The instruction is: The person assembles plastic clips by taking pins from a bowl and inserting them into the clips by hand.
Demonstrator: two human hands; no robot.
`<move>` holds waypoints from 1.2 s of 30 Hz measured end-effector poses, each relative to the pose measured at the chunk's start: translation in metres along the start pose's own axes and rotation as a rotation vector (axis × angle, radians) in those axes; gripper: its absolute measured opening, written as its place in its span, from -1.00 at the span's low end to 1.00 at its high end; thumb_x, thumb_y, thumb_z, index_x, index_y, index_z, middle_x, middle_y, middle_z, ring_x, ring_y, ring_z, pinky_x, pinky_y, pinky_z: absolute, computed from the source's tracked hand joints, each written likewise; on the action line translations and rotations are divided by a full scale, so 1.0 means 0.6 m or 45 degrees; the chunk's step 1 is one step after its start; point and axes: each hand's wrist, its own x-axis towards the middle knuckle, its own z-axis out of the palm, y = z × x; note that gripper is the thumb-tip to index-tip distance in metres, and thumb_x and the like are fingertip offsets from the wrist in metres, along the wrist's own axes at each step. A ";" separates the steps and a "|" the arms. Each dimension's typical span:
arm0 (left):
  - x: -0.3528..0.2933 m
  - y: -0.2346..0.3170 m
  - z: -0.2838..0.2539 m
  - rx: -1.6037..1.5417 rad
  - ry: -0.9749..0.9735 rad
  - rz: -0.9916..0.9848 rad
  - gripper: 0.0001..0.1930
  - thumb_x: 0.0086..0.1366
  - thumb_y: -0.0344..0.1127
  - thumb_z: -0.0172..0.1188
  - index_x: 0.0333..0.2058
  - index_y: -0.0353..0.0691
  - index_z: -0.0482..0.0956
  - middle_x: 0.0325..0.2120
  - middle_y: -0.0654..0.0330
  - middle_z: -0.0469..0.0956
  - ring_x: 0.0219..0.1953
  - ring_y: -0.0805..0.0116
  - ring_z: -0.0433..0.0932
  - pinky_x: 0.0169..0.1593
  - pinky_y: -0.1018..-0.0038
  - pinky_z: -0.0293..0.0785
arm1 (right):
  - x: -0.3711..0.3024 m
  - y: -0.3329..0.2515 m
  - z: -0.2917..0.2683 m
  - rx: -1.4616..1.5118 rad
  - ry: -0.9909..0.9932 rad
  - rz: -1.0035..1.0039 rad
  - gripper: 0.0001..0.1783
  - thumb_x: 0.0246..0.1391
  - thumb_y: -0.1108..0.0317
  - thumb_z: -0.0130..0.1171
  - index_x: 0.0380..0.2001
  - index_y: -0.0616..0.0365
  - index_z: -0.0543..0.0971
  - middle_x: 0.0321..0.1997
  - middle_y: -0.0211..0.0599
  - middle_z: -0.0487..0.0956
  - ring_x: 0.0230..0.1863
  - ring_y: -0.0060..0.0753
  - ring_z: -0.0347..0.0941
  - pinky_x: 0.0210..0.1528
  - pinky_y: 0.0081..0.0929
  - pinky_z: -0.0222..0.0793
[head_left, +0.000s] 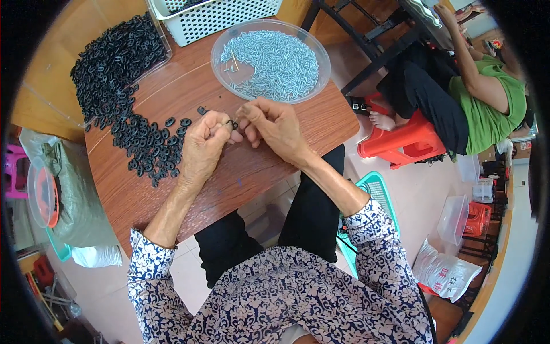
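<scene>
At frame centre I see my left hand (205,144) pinching a small black ring (232,123), while my right hand (274,126) closes narrowly against it (what its fingertips hold, I cannot tell), below the clear dish of silver screws (281,63) on the wooden table (309,123).

wooden table (189,86), black rings (123,74), screw dish (270,60)

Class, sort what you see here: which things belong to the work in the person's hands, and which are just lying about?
In use: small black oval ring pinched between left hand and right hand; heap of black oval rings; clear round dish of silvery metal pins.

Lying about: white plastic lattice basket; red plastic stool.
</scene>
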 end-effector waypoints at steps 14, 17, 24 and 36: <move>-0.002 0.003 0.002 0.009 0.041 -0.039 -0.93 0.36 -0.48 0.06 -0.31 -0.32 0.51 -0.45 0.28 0.59 -0.38 0.63 0.53 -0.25 0.63 0.46 | -0.009 -0.005 0.025 -0.148 0.047 -0.045 -0.86 0.22 0.40 0.21 -0.34 0.28 0.60 -0.50 -0.46 0.58 -0.51 -0.76 0.40 -0.52 -0.75 0.31; -0.002 0.009 0.001 0.032 0.056 -0.005 -0.91 0.38 -0.46 0.05 -0.28 -0.34 0.52 -0.44 0.26 0.59 -0.38 0.59 0.53 -0.24 0.61 0.47 | -0.014 -0.004 0.034 -0.142 0.064 -0.091 -0.87 0.20 0.41 0.22 -0.33 0.29 0.59 -0.49 -0.44 0.59 -0.49 -0.75 0.42 -0.47 -0.74 0.34; 0.000 0.058 -0.046 0.660 0.121 0.355 -0.87 0.32 -0.42 0.08 -0.25 -0.34 0.56 -0.40 0.17 0.61 -0.26 0.32 0.56 -0.13 0.38 0.47 | -0.012 0.019 0.021 -0.149 0.044 -0.292 -0.87 0.20 0.41 0.23 -0.30 0.27 0.54 -0.43 -0.44 0.61 -0.40 -0.73 0.48 -0.37 -0.74 0.39; 0.045 0.073 -0.192 1.571 -0.197 0.288 -0.85 0.16 -0.47 0.16 -0.26 -0.35 0.53 -0.34 0.01 0.41 -0.18 0.06 0.34 -0.03 0.22 0.34 | -0.019 0.001 0.013 -0.153 -0.009 -0.118 -0.90 0.17 0.44 0.24 -0.30 0.25 0.60 -0.43 -0.47 0.59 -0.46 -0.72 0.47 -0.45 -0.72 0.38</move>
